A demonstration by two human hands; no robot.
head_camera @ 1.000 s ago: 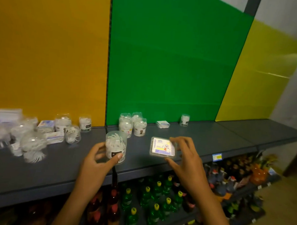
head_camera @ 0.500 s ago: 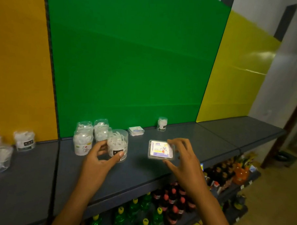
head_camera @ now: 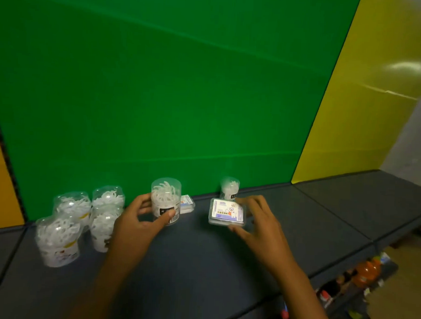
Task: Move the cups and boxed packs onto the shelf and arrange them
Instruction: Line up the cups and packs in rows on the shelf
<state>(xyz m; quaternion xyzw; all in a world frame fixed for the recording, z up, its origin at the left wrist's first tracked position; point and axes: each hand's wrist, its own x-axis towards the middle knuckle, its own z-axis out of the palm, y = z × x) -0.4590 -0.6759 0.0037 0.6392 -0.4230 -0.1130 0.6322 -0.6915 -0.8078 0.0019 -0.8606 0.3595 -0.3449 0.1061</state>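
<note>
Both hands over the dark grey shelf [head_camera: 200, 267], forearms coming in from the bottom edge. Left hand [head_camera: 134, 226] grips a clear cup [head_camera: 165, 199] of white picks, thumb across its black label, fingers round the far side; cup upright, can't tell if its base touches the shelf. Right hand [head_camera: 259, 226] holds a flat boxed pack [head_camera: 227, 212] by its edges, thumb at the near edge, fingers spread along the right side, printed face tilted toward the camera; looks just off the shelf, not certain. Cup and pack are near each other, not touching. Left of the left hand: cluster of four more clear cups [head_camera: 79, 221] standing on the shelf, packed close, nearest one at front left, blurred. Behind the held cup, partly hidden: a second small pack [head_camera: 187, 204] lying flat on the shelf. Behind the held pack, near the back wall: a lone cup [head_camera: 230, 188], upright. Back wall is a green panel [head_camera: 171, 85], orange sliver at far left, yellow panel [head_camera: 366, 106] on the right. Lower right, below the shelf edge: bottles [head_camera: 366, 274] on a lower shelf, blurred.
</note>
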